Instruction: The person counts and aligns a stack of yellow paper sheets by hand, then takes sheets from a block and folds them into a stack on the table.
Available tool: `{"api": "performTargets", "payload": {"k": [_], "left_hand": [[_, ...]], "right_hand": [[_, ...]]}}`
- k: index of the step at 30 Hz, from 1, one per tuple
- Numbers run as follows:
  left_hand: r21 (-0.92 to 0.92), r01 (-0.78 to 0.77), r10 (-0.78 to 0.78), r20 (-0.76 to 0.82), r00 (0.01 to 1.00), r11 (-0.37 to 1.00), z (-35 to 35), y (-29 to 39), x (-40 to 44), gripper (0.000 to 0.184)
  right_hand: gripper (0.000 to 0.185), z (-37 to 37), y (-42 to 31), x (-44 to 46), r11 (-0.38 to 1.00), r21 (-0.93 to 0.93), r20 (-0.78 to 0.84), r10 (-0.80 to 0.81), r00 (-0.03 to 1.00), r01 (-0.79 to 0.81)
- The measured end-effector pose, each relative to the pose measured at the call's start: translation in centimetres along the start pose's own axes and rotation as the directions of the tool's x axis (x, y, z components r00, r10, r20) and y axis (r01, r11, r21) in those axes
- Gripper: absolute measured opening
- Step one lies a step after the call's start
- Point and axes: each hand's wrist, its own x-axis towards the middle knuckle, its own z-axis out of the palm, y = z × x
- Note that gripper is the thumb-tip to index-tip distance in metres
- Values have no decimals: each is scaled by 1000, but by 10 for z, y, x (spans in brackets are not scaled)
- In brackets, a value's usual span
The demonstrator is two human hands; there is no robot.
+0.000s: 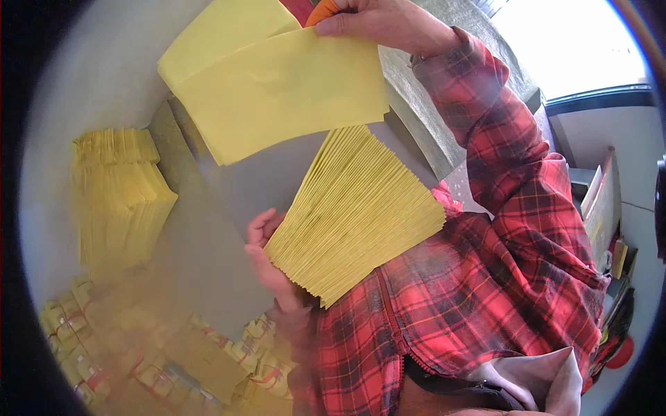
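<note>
My right hand, with an orange cover on one finger, pinches the upper edge of a large yellow paper sheet. Another yellow paper piece shows behind that sheet, partly overlapped. Below, a thick fanned stack of folded yellow papers leans toward my chest, its many edges spread wide at the near end. My left hand curls round the left side of this stack; part of the palm is hidden behind it. The hanging sheet's lower edge comes close to the narrow top of the fan.
A tall pile of yellow folded paper stands at the left. Yellow and white bundles fill the lower left, partly blurred. A grey surface lies beneath my hands. At the upper right is a bright window.
</note>
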Motion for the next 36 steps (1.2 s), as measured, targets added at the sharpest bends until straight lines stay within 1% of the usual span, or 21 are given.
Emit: {"api": "performTargets", "payload": {"k": [1, 5, 6, 11, 15, 17, 18, 20, 21, 22, 23, 24, 25, 26, 28, 30, 31, 34, 35, 36], "left_hand": [[1, 1, -1, -2, 1000, 1000, 0, 0, 0, 72], [-29, -2, 2, 29, 1000, 1000, -1, 1, 0, 74], [-28, -2, 2, 26, 1000, 1000, -1, 1, 0, 74], [-35, 37, -38, -11, 999, 999, -3, -1, -1, 77], [-45, 8, -8, -1, 1000, 999, 0, -1, 0, 79], [-37, 1, -1, -12, 1000, 999, -7, -2, -1, 80], [-28, -7, 6, -22, 1000, 1000, -13, -3, 0, 80], [-6, -23, 23, -42, 999, 1000, -14, -6, -1, 81], [141, -26, 43, -120, 992, 990, -9, -6, -2, 79], [282, -19, 76, -191, 979, 959, -8, -6, -3, 77], [281, -17, 73, -191, 979, 960, -9, -8, 0, 77], [396, -77, 199, -276, 940, 915, -9, -13, 6, 78], [510, -121, 328, -339, 882, 852, -8, -16, 12, 79], [508, -120, 326, -339, 883, 853, -2, -15, 17, 79], [516, -193, 400, -327, 856, 834, 12, -8, 27, 81], [522, -266, 472, -313, 824, 810, 22, -3, 32, 82], [520, -266, 471, -312, 825, 811, 21, -3, 31, 82], [358, -198, 273, -171, 947, 912, 13, 1, 16, 85], [306, -164, 207, -113, 972, 938, 11, 3, 12, 86], [305, -163, 205, -112, 972, 938, 11, 3, 9, 86]], "right_hand": [[17, 0, 1, 1, 1000, 2, 1, 0, 1000, 0], [18, 3, -7, 5, 980, 135, -63, -137, 989, 145], [18, 5, -9, 4, 980, 138, -62, -138, 989, 145], [12, 32, -24, -13, 988, -68, -47, -140, 989, 137], [8, 46, -31, -25, 964, -237, -37, -136, 990, 124], [8, 62, -2, -31, 917, -245, 120, -293, 949, 314], [8, 69, 4, -36, 918, -243, 121, -292, 949, 314], [13, 75, 9, -51, 976, -47, 328, -186, 926, 213], [13, 73, 7, -57, 976, -45, 328, -187, 926, 213], [14, 74, 5, -62, 991, -45, 348, -101, 932, 125], [16, 76, 2, -63, 998, -47, 370, -13, 929, 33], [19, 76, 0, -65, 997, -49, 391, 74, 917, -59], [21, 76, -1, -67, 987, -54, 411, 159, 898, -151], [21, 76, -2, -69, 987, -55, 411, 161, 897, -152], [35, 77, -2, -74, 949, 142, 351, 216, 911, -280], [50, 78, -1, -80, 862, 338, 298, 282, 912, -378], [50, 79, 1, -84, 862, 336, 297, 284, 912, -378], [68, 88, 16, -98, 836, 403, 148, 342, 928, -373], [74, 91, 20, -102, 827, 426, 97, 362, 927, -368], [74, 93, 21, -106, 826, 426, 95, 364, 926, -369]]}}
